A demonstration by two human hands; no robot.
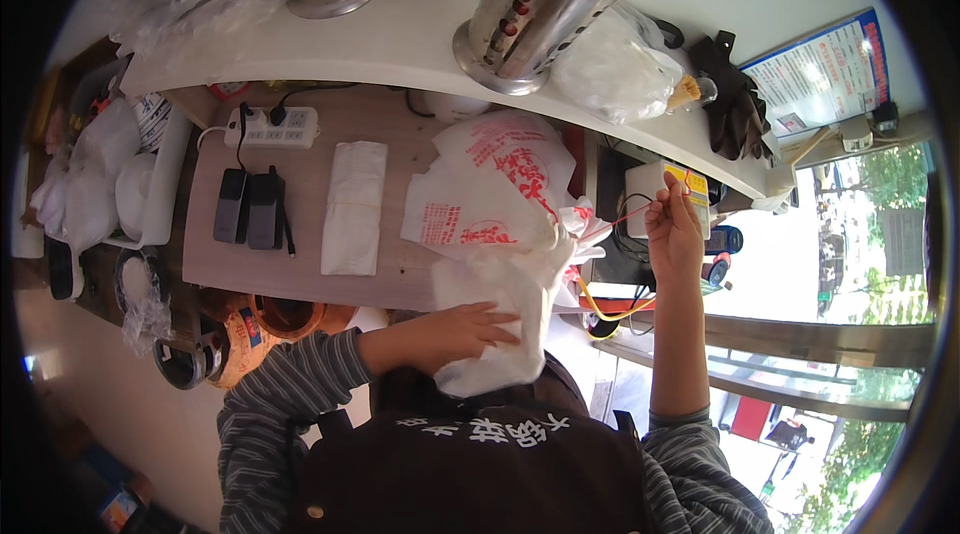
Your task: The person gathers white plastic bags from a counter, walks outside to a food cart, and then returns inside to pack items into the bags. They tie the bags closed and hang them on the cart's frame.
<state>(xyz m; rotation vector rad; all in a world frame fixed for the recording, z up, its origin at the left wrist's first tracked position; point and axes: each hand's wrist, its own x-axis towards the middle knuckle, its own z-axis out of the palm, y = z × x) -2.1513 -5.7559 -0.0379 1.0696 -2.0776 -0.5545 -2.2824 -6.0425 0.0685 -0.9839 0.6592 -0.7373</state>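
Note:
My left hand (472,335) lies spread over the near end of a stack of white plastic bags (487,286), which hangs over the edge of the wooden desk (300,275) towards my apron. Red-printed plastic bags (480,189) lie crumpled just beyond it. At the right, my right hand (675,223) is raised, its fingertips pinched on a thin red string (626,217) that runs taut to the gathered side of the bags. A folded white bundle with a band round it (354,208) rests on the desk to the left.
A power strip (281,127) and two black devices (249,208) are on the desk. Above it, a white shelf (405,31) holds a perforated metal holder with wrapped chopsticks (517,24). A yellow cable (607,313) loops by the right edge. A white bin with bags (169,181) stands left.

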